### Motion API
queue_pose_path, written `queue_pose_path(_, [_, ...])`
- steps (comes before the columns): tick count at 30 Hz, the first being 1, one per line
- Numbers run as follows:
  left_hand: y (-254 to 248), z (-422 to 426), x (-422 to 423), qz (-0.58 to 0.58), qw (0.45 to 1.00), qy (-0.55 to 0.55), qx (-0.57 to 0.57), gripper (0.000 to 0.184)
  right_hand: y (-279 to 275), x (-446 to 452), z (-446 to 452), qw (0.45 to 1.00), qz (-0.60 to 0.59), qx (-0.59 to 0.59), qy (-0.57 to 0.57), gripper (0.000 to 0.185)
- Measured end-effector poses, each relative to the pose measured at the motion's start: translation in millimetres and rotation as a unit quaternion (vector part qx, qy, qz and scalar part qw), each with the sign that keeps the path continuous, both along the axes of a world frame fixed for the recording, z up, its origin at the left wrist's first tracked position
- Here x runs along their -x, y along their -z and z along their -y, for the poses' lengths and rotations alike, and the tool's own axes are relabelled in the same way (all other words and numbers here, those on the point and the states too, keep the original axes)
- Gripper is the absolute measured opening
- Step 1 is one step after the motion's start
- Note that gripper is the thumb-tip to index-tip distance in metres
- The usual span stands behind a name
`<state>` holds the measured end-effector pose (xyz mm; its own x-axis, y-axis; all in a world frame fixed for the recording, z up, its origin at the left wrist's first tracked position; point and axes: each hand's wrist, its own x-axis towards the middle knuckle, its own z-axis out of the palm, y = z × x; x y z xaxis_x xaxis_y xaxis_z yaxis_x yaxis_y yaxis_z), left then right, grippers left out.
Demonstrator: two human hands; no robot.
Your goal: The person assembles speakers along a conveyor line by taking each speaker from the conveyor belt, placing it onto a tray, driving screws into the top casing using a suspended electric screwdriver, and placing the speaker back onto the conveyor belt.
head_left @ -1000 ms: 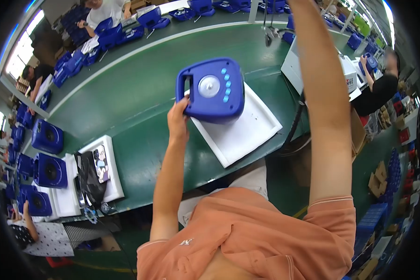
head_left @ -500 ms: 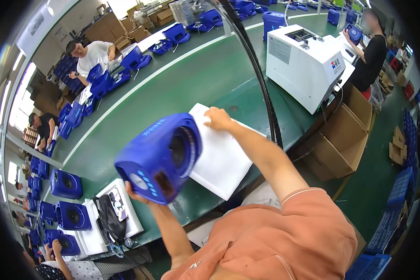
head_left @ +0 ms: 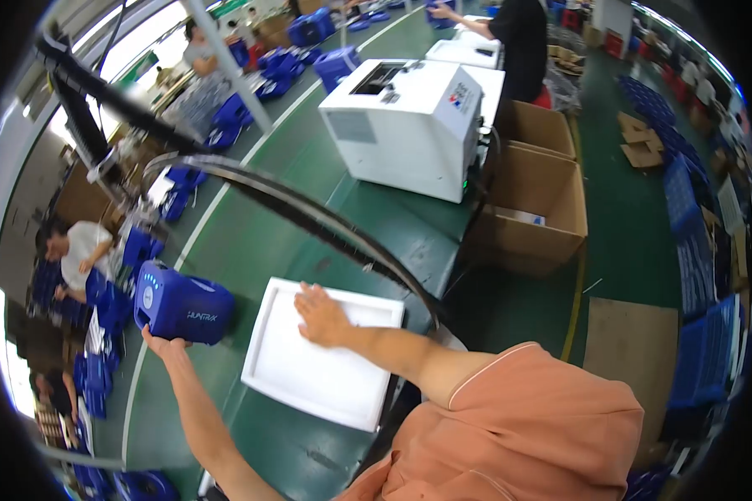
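A blue speaker-like housing (head_left: 194,307) with pale lettering on its side is at the left of the green bench. My left hand (head_left: 165,344) grips it from its near lower edge, the fingers partly hidden under it. To the right lies a white shallow foam tray (head_left: 267,367), tilted slightly on the bench. My right hand (head_left: 320,316) rests flat on the tray's far part, fingers spread, holding nothing.
A white machine (head_left: 401,125) stands farther along the green bench (head_left: 301,451). A dark cable (head_left: 309,219) arches over the bench. Open cardboard boxes (head_left: 535,200) stand at its right. People work beyond; one in black (head_left: 522,50) stands past the machine.
The view has swung right. The blue housing has moved away from my body and turned, still in my left hand. My right hand has come down from up high onto the tray.
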<state>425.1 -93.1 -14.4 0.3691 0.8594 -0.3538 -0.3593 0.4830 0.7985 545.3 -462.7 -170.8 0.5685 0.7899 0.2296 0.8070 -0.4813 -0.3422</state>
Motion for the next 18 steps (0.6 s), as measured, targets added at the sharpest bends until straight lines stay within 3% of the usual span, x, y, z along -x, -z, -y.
queue_pose_path(6, [53.0,-36.0,-70.0,-0.081,0.992,0.0,-0.099,0.087,-0.9,-1.7,-0.6,1.0,0.0,-0.021,0.005,0.065])
queue_pose_path(7, [70.4,-60.9,-82.5,-0.018,0.998,0.021,-0.061,0.093,1.0,-2.3,-1.9,1.0,0.0,-0.028,0.008,0.065])
queue_pose_path(11, [81.7,-88.9,-66.2,-0.267,0.936,-0.029,-0.225,0.082,-9.9,2.9,6.4,1.0,-0.003,0.002,0.004,0.064])
queue_pose_path(14, [84.5,-92.8,-28.7,-0.527,0.758,0.113,-0.368,0.088,15.5,-1.4,-3.3,0.996,0.037,-0.076,0.036,0.064])
queue_pose_path(16, [71.2,12.4,21.9,-0.654,0.503,0.176,-0.537,0.076,30.3,-4.8,-17.1,0.995,-0.003,-0.089,0.038,0.065])
queue_pose_path(17, [89.6,17.0,56.3,-0.667,0.369,0.252,-0.596,0.083,35.7,-6.3,-20.6,0.994,0.008,-0.101,0.038,0.065])
queue_pose_path(18, [94.4,31.3,76.3,-0.697,0.314,0.314,-0.563,0.083,34.0,-7.5,-20.7,0.994,0.013,-0.108,0.028,0.064])
